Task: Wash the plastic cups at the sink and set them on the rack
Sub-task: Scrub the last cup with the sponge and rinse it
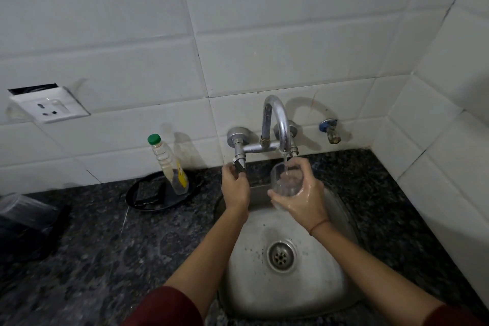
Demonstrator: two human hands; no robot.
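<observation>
The right grip (300, 197) curls round a clear round plastic cup (285, 180), held tilted just under the curved chrome spout (277, 119). Beside it, the left grip (235, 186) closes on the metal tap handle (239, 163).

- The sink (285, 286) is set into the counter (105, 246), near the right-hand wall corner.
- The tap (277, 119) is on the wall behind it, its spout reaching forward over the basin.
- The cup (285, 180) is under the spout, held by the right hand (307, 198).
- The left hand (235, 188), left of the cup, grips the tap's left handle (239, 164).
- A tray (132, 200) lies on the counter left of the sink (close to the wall), with a bottle (169, 164) standing on its right part.
- A socket (49, 107) is on the wall farther left, and a valve (329, 130) is right of the tap.
</observation>
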